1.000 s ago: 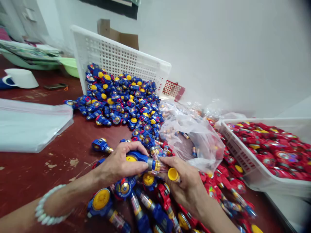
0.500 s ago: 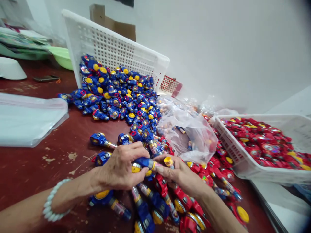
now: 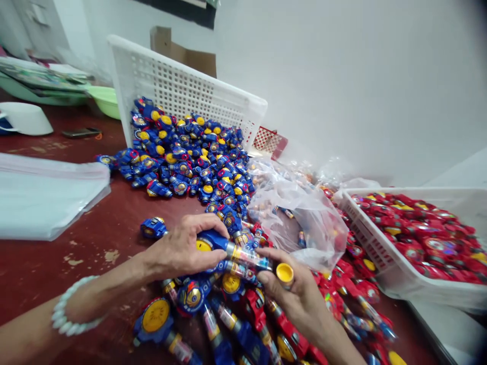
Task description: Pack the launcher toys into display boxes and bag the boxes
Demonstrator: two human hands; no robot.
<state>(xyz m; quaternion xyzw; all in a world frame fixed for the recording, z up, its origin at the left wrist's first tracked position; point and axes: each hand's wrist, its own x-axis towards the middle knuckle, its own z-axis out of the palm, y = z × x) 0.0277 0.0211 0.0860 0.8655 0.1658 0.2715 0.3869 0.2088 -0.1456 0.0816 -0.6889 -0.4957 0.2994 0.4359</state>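
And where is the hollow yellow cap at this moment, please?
In the head view, the yellow cap is below and right of centre, in the right hand, just right of the blue toy's tube.

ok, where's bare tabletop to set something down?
Best: red tabletop between the plastic bags, left forearm and blue heap. A thinner strip lies between bags and phone.
Crowded: under and around the left hand and right hand, loose blue toys and red toys; farther right, the clear bag and red-filled crate.
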